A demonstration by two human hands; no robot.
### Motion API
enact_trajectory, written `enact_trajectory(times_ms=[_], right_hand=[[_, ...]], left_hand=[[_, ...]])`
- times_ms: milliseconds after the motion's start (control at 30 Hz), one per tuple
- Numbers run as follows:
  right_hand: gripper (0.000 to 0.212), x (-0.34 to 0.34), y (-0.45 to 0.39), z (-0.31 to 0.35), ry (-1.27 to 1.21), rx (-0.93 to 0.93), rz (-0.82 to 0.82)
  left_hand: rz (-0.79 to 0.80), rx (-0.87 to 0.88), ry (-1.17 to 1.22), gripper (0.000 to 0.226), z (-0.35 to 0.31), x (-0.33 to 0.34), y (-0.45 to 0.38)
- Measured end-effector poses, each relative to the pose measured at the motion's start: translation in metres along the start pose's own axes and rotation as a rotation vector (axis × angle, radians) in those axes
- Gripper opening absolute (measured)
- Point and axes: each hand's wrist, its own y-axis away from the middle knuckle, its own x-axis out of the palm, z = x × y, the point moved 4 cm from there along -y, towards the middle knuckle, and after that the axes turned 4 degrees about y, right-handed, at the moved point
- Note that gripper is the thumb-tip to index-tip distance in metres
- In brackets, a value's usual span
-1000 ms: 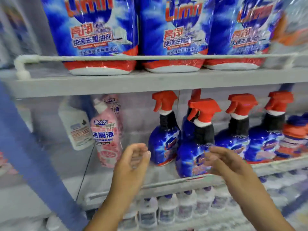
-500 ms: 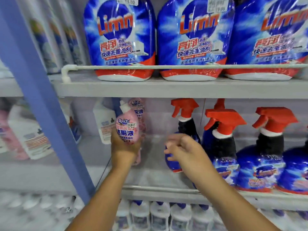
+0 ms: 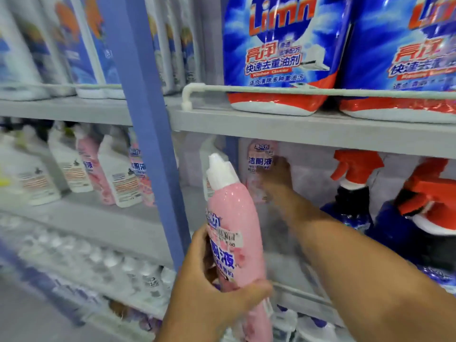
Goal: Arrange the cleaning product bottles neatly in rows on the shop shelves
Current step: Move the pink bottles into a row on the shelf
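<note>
- Our left hand [image 3: 209, 290] gripped a pink bottle [image 3: 234, 233], held clear in front of the middle shelf [image 3: 308, 130].
- Our right hand [image 3: 277, 174] reached for a second pink bottle [image 3: 260, 164] at the back; its grip was too blurred to tell.
- We judged regrouping underway; next, both needed standing with the matching row.

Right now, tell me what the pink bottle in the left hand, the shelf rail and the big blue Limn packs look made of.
Pink bottle: apparently glossy plastic with a white cap, judging by its sheen; left hand grips it.
Shelf rail: a thin rod with a matte white coating, perhaps coated metal; unclear.
Limn packs: shiny printed film, seemingly soft pouches; crinkled highlights near the red base.
</note>
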Motion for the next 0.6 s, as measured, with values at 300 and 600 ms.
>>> enact_trajectory(times_ms=[300,600], right_hand=[[0.056,-0.001,0.028,0.04,0.072,-0.015,-0.064],[0.062,-0.028,0.122,0.022,-0.109,-0.089,-0.036]], left_hand=[[-0.242,-0.01,-0.06,0.093,-0.029,-0.093,0.035],[-0.397,0.094,-0.221,0.086,-0.006,-0.193,0.014]])
